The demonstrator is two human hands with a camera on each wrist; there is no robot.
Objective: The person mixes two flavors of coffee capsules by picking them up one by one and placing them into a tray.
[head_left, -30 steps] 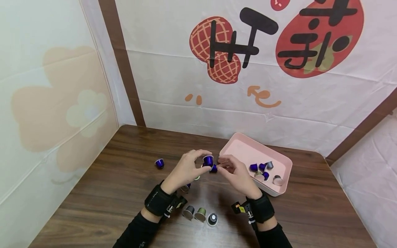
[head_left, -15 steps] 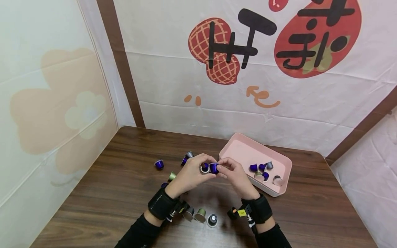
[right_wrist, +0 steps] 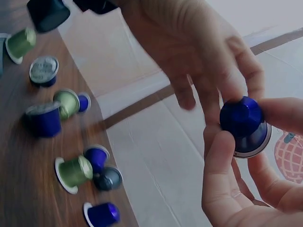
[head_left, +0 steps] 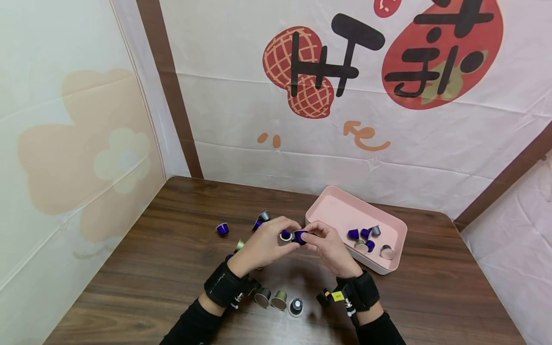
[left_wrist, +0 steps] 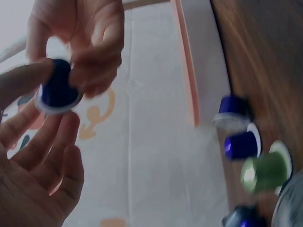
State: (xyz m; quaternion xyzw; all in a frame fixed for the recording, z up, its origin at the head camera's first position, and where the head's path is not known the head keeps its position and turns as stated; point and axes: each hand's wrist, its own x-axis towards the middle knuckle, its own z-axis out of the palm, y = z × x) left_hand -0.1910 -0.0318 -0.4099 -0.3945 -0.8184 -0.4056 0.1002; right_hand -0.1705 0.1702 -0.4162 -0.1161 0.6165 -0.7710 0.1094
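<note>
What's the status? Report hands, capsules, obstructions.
Left hand, right hand: pinching blue capsules. Pink tray holds more. Loose capsules near left hand; no blockage seen.

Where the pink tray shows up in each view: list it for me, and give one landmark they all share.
Head: right of centre, the pink tray sits just past the right hand.
Left wrist: upper part, right of centre; what looks like its pink rim runs down the picture.
Right wrist: not in it.
Shared landmark: the wooden table, along the right in left wrist, the left in right wrist.

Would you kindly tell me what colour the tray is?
The tray is pink, best seen in the head view.
</note>
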